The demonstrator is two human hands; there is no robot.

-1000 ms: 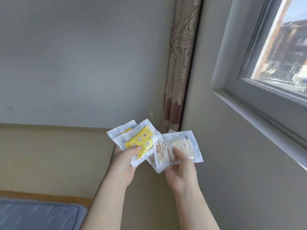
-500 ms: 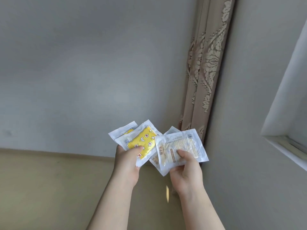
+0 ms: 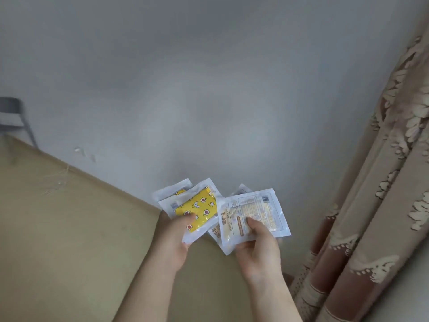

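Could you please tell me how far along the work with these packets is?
Done: four packets are picked up and split, two per hand. In hand: the left hand grips the yellow patterned packet with a rear packet behind it; the right hand pinches the printed packet over a lower packet. Left: none looks opened and none is set down, so opening or placing them probably remains.

Free room: open air across the centre and upper frame, in front of the grey wall [image 3: 209, 89]. Obstacles: patterned curtain [image 3: 376, 205] down the right edge, near the printed packets [image 3: 255, 212] held by the right hand [image 3: 257, 249]; beige panel [image 3: 69, 228] filling the lower left behind the left hand [image 3: 171, 238]; yellow packets [image 3: 197, 211] overlapping the printed ones, no gap between. Grey frame [image 3: 14, 115], left edge, well apart.
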